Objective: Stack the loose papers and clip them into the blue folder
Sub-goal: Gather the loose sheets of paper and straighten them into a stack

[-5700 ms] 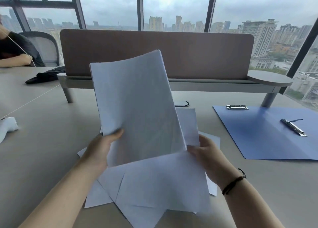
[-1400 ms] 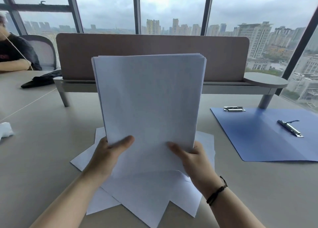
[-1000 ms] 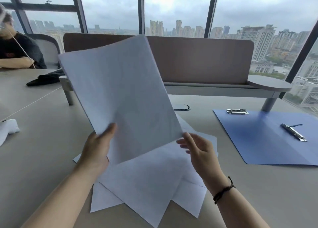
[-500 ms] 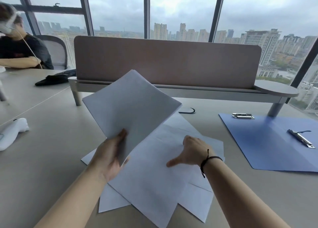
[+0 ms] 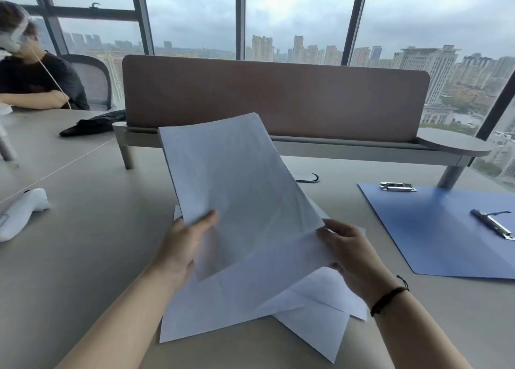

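My left hand [image 5: 184,246] pinches the tilted paper stack [image 5: 237,185]; my right hand [image 5: 351,251] pinches a loose sheet [image 5: 278,268] over scattered papers [image 5: 315,321]. The blue folder [image 5: 434,229] lies open on the bench [image 5: 83,257], right.

surface: a wide grey-beige table [image 5: 83,257] with a thin seam running across its left part.
centre: loose white papers [image 5: 312,313] lying fanned and overlapping on the tabletop, corners pointing different ways.
right: an open blue folder [image 5: 434,229] lying flat, with a metal clip [image 5: 493,224] on its inner face and a second metal clip bar [image 5: 397,187] at its far edge.
left: a white handheld device [image 5: 22,212] lying on its side.
far left: a dark cloth bundle [image 5: 94,123].
back: a brown divider panel [image 5: 278,95] on a grey rail standing on short legs.
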Demonstrator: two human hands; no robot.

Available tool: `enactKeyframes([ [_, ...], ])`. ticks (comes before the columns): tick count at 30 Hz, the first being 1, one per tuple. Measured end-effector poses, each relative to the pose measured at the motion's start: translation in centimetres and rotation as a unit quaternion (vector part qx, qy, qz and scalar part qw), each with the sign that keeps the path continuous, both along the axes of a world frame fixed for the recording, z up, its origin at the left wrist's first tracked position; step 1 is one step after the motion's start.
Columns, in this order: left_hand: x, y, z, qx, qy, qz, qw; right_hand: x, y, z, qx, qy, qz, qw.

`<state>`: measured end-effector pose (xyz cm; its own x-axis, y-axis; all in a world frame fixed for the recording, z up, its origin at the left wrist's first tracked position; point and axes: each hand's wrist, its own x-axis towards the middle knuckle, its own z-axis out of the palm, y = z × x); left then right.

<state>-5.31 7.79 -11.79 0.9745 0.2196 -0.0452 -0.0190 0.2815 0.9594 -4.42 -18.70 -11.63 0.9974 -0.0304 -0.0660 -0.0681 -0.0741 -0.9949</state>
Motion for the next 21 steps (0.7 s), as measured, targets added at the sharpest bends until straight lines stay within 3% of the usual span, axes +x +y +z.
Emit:
enactKeyframes([
  [2,0.0,-0.1,-0.2,0.027,-0.003,0.007,1.000,-0.9,-0.6,0.0,0.154,0.040,0.029,0.987],
  [5,0.1,-0.3,-0.4,0.056,-0.009,0.031,0.998,-0.9,-0.9,-0.2,0.244,0.052,0.042,0.968],
  [11,0.7,-0.7,-1.3,0.060,-0.042,0.022,0.997,-1.3,0.5,0.1,0.244,0.044,0.089,0.965],
  [14,0.9,-0.4,-2.1,0.135,-0.080,0.031,0.987,-1.6,0.7,0.2,0.235,0.045,0.096,0.966],
  [17,1.1,-0.2,-2.4,0.232,-0.072,0.051,0.969,-1.1,0.6,-0.1,0.133,0.006,0.064,0.989],
  [19,1.4,0.1,-2.6,0.234,-0.057,0.069,0.968,0.4,0.2,-1.1,-0.013,-0.041,0.007,0.999],
  [21,1.5,0.2,-2.4,0.203,-0.054,0.073,0.975,2.3,-0.4,-2.0,-0.220,-0.082,-0.037,0.971],
])
